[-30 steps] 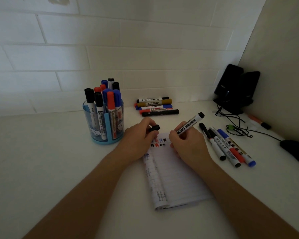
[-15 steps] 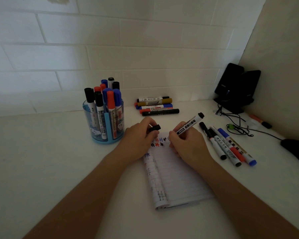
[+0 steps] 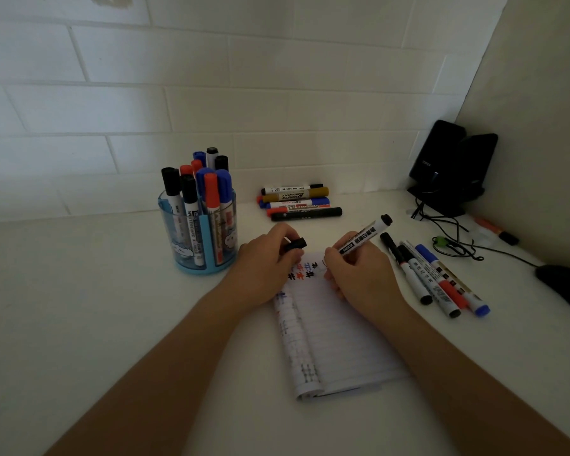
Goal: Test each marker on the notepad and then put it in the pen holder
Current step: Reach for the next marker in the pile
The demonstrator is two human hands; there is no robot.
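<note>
A white worktop (image 3: 79, 307) fills the view, backed by a tiled wall. Toward its rear left stands one blue see-through pen holder (image 3: 208, 255), upright, with ten capped markers (image 3: 190, 205) in it: four black-topped, three red, three blue.

Just right of the holder, the left hand (image 3: 264, 268) rests on the top left corner of the one open notepad (image 3: 336, 340), which lies at the middle of the worktop. The thumb and fingers of this hand pinch a single black cap (image 3: 295, 243) above the page. Behind the hands, near the wall, five more markers (image 3: 297, 203) lie side by side in a row: white with a black cap, yellow, blue, red and black.

The top of the notepad page carries small black, blue and red test marks (image 3: 301, 269). The right hand (image 3: 359, 278) sits on the top right corner of the pad, its fingers curled round one uncapped whiteboard marker (image 3: 364, 236). The marker slants up and to the right, its black rear end high, its writing end down at the page beside the marks; the tip itself is hidden by the fingers.

Just right of this hand four loose markers (image 3: 425, 278) lie together at an angle, partly overlapping. In the rear right corner stand two black speakers (image 3: 451, 166) with cables (image 3: 454, 248), and one orange marker (image 3: 494, 228) lies along the right wall.
</note>
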